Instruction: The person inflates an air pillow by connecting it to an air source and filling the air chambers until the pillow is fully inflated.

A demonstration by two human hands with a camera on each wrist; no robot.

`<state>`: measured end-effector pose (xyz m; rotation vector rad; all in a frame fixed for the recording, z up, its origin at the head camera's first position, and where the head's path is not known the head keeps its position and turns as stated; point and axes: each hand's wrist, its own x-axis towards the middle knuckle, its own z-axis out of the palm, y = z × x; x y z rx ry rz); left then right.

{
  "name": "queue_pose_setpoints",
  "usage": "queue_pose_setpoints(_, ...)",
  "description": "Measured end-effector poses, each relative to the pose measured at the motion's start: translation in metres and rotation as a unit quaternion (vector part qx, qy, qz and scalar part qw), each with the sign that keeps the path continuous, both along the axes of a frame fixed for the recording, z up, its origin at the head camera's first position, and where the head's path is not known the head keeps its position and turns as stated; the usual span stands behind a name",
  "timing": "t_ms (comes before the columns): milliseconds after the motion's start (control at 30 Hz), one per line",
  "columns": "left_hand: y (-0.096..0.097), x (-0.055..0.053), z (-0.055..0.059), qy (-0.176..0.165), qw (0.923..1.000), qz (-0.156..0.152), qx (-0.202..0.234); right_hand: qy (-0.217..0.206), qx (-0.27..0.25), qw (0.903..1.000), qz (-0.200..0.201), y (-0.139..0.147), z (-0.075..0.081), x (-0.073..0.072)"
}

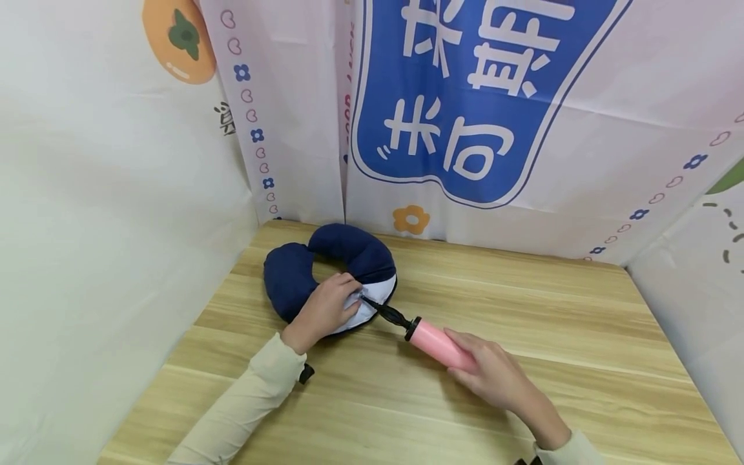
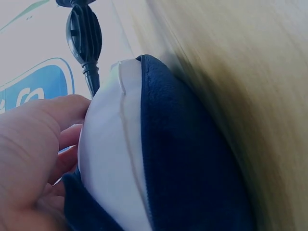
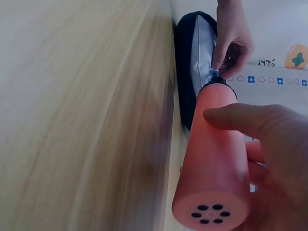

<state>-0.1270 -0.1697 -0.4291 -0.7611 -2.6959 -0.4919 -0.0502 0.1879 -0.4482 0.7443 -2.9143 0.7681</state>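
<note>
A navy U-shaped neck pillow [image 1: 287,274] lies on the table, its cover parted over a white inflatable lining [image 1: 380,290]. My left hand [image 1: 328,307] pinches the lining around a small clear valve [image 3: 214,73]. In the left wrist view, the left thumb and fingers press at the edge of the white lining [image 2: 108,144]. My right hand [image 1: 494,371] grips the pink barrel of a hand air pump [image 1: 438,345]. The pump's black nozzle [image 1: 372,302] points left, its tip at the valve by the left fingertips. The pump's vented end [image 3: 211,211] faces the right wrist camera.
The wood-grain table [image 1: 523,303] extends to the right of the pillow and in front of it. White printed cloth [image 1: 302,129] hangs behind the table, and a pale wall sheet [image 1: 116,226] borders its left edge.
</note>
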Motion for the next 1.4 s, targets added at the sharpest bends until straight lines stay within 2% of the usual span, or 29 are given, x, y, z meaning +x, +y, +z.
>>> queue_pose_setpoints(267,0.002,0.002,0.000,-0.002,0.9999,0.001,0.015,-0.011,0.010,0.9999,-0.008,-0.015,-0.004,-0.011)
queue_pose_setpoints(500,0.001,0.004,-0.001,-0.004,0.9997,0.009,0.024,-0.011,-0.012,0.9998,-0.011,-0.052,-0.001,-0.023)
queue_pose_setpoints(767,0.001,0.003,-0.006,0.000,0.9997,0.007,0.024,0.051,-0.017,0.9984,-0.018,-0.102,-0.006,-0.040)
queue_pose_setpoints(967,0.004,0.002,-0.004,0.006,0.9997,0.011,0.018,0.083,-0.034,0.9950,-0.042,-0.113,-0.009,-0.048)
queue_pose_setpoints(1067,0.006,0.004,-0.004,0.024,0.9996,0.014,-0.003,0.074,-0.036,0.9959,-0.037,-0.112,-0.006,-0.048)
queue_pose_setpoints(1200,0.009,0.007,-0.007,0.070,0.9966,0.011,-0.041,0.039,-0.030,0.9983,-0.032,-0.106,0.007,-0.050)
queue_pose_setpoints(1400,0.015,0.007,-0.014,0.122,0.9917,0.017,-0.038,0.007,0.007,0.9995,-0.030,-0.100,0.033,-0.055)
